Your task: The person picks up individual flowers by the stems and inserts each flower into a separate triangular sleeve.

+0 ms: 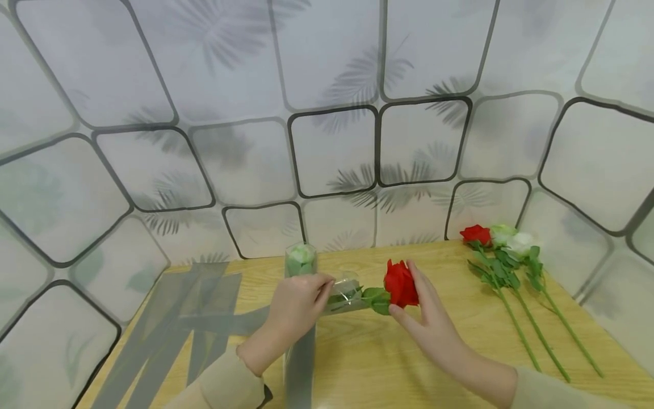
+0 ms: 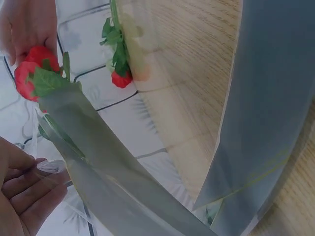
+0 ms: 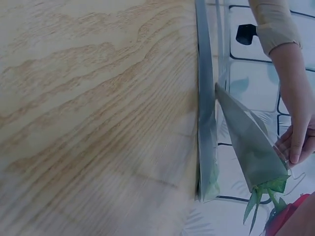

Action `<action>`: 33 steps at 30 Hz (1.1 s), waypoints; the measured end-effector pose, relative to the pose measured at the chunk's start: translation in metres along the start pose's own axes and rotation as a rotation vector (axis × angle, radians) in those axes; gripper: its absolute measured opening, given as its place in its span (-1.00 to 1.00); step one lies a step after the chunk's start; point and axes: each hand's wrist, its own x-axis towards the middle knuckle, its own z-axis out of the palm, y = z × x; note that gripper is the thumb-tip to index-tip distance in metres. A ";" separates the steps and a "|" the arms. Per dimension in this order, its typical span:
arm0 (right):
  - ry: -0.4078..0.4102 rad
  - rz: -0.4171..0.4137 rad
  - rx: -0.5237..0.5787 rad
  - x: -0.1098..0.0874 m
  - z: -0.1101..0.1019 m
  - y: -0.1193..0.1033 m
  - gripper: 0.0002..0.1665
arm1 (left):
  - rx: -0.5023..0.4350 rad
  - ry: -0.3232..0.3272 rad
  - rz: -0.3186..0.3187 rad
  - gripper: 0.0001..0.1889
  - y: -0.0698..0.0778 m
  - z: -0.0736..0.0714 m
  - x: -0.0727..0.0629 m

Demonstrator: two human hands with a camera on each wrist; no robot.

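My left hand (image 1: 295,300) pinches the clear plastic edge of a grey flower sleeve (image 2: 106,140) between thumb and fingers. A red artificial rose (image 1: 401,284) lies in that sleeve, its bloom and upper leaves sticking out of the open end. Around the bloom, my right hand (image 1: 434,326) has its thumb on the near side and its fingers on the far side. The rose's stem is hidden inside the grey sleeve. Under my left forearm lies another sleeve (image 1: 300,363), which holds a pale green-white rose (image 1: 300,257).
Several flat grey sleeves (image 1: 153,329) overlap on the left of the wooden table (image 1: 378,363). At the right lie a red rose (image 1: 476,234), a greenish rose (image 1: 502,234) and a white rose (image 1: 521,243), stems toward me. Patterned fabric (image 1: 332,153) stands behind the table.
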 end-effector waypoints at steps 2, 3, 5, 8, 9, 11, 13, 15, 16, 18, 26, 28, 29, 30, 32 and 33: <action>0.005 -0.027 -0.013 0.001 0.001 -0.003 0.05 | -0.003 -0.004 0.001 -0.94 0.001 0.000 0.001; 0.006 -0.049 -0.020 0.001 0.002 -0.005 0.05 | -0.005 -0.009 0.001 -0.94 0.001 -0.001 0.001; 0.003 -0.087 -0.025 0.002 0.004 -0.010 0.06 | -0.007 -0.024 0.001 -0.94 0.003 0.000 0.001; -0.005 -0.146 -0.024 0.004 0.008 -0.016 0.08 | -0.019 -0.042 0.002 -0.93 0.005 0.001 0.001; -0.009 -0.160 -0.017 0.004 0.010 -0.018 0.08 | -0.020 -0.044 0.004 -0.93 0.006 0.001 0.001; -0.014 -0.175 -0.008 0.006 0.012 -0.020 0.08 | -0.027 -0.045 0.005 -0.93 0.009 0.001 0.002; -0.025 -0.179 0.000 0.007 0.014 -0.020 0.07 | -0.031 -0.038 0.009 -0.93 0.010 0.001 0.002; -0.041 -0.171 0.004 0.007 0.017 -0.019 0.06 | -0.030 -0.034 0.013 -0.92 0.011 0.001 0.003; -0.049 -0.166 0.002 0.007 0.018 -0.018 0.06 | -0.030 -0.031 0.015 -0.92 0.011 0.001 0.003; -0.072 -0.155 -0.004 0.008 0.021 -0.017 0.05 | -0.031 -0.022 0.022 -0.92 0.012 0.001 0.004; -0.095 -0.105 -0.042 0.010 0.023 -0.015 0.06 | -0.019 -0.004 0.022 -0.94 0.005 0.000 0.008; -0.089 -0.080 -0.044 0.009 0.021 -0.015 0.07 | -0.003 0.010 0.019 -0.95 0.002 0.001 0.009; -0.087 -0.067 -0.042 0.009 0.020 -0.016 0.08 | 0.004 0.015 0.016 -0.95 0.001 0.001 0.010; -0.089 -0.051 -0.038 0.009 0.020 -0.015 0.09 | 0.013 0.019 0.013 -0.95 0.000 0.000 0.011; -0.095 -0.024 -0.033 0.008 0.019 -0.015 0.10 | 0.025 0.023 0.009 -0.95 -0.002 0.000 0.013; -0.097 -0.013 -0.032 0.007 0.018 -0.014 0.10 | 0.032 0.024 0.006 -0.95 -0.002 -0.001 0.013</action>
